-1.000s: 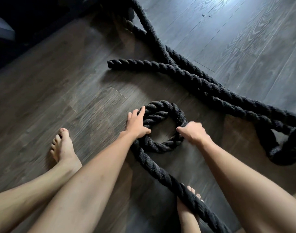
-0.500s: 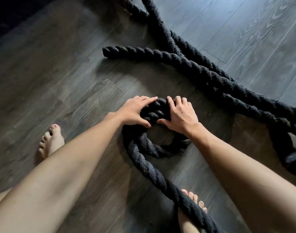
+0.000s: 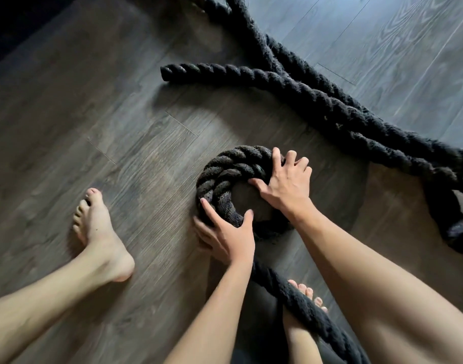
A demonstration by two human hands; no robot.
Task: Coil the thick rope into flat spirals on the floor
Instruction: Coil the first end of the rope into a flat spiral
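Observation:
A thick black twisted rope lies on the dark wood floor, and part of it forms a small tight coil of two turns around a bare patch of floor. My left hand grips the coil's near-left side, thumb on the inner edge and fingers round the outside. My right hand grips the coil's right side, thumb inside the ring and fingers spread over the top. The rope's tail runs from the coil toward me, over my right foot.
More of the rope lies loose at the back, its cut end pointing left, with a bunched loop at the right edge. My bare left foot stands left of the coil, my right foot's toes beside the tail.
The coil is tighter, now with two turns. My left hand slid from the coil's top down to its near-left side. My right hand shifted to the coil's right side.

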